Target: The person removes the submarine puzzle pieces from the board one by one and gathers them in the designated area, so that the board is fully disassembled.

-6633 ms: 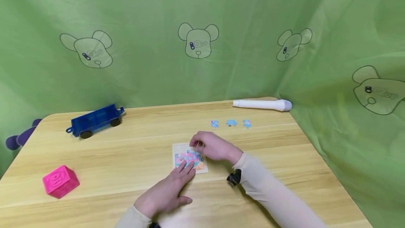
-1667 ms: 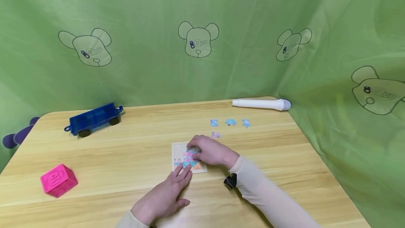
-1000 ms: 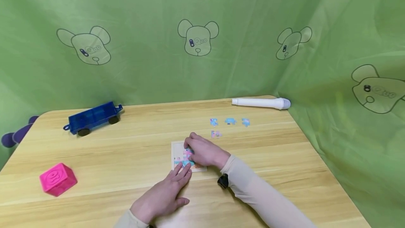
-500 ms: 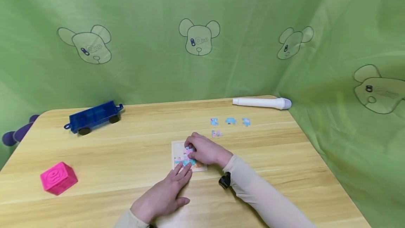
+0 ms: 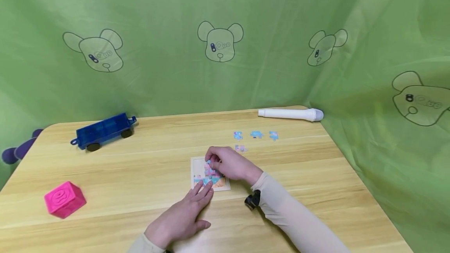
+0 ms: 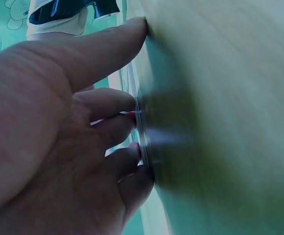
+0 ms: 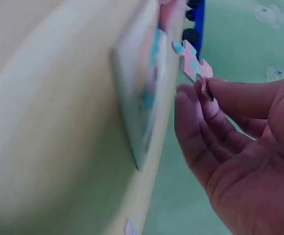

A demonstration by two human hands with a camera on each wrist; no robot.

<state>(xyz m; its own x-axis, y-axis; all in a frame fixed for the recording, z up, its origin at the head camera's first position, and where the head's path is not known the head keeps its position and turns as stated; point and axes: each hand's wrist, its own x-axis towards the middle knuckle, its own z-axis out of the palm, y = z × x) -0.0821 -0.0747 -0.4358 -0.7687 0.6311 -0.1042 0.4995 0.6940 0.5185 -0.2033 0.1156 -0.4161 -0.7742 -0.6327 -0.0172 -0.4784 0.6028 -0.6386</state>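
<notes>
A small square puzzle board [image 5: 192,171] with a pale frame lies mid-table, partly filled with pink, blue and orange puzzle pieces [image 5: 220,183]; its upper left shows bare backing. My left hand [image 5: 183,217] rests at its near edge, fingers extended and fingertips on the lower pieces; in the left wrist view the thumb tip [image 6: 137,30] meets the tabletop. My right hand [image 5: 232,163] is over the board's right side. Between thumb and fingertips it pinches a pink and light-blue puzzle piece [image 7: 191,61], which the right wrist view shows raised off the board.
Beyond the board lie a pinkish loose piece [image 5: 240,148] and a row of bluish pieces [image 5: 256,134]. A white microphone [image 5: 286,114] lies at the back right edge. On the left are a blue toy wagon [image 5: 105,130] and a pink block [image 5: 65,199]. Green curtains [image 5: 168,77] enclose the table.
A pinkish piece has joined the loose ones beyond the board since the earliest frame. My right hand has just shifted slightly right with a piece in its fingers. The left hand stays put.
</notes>
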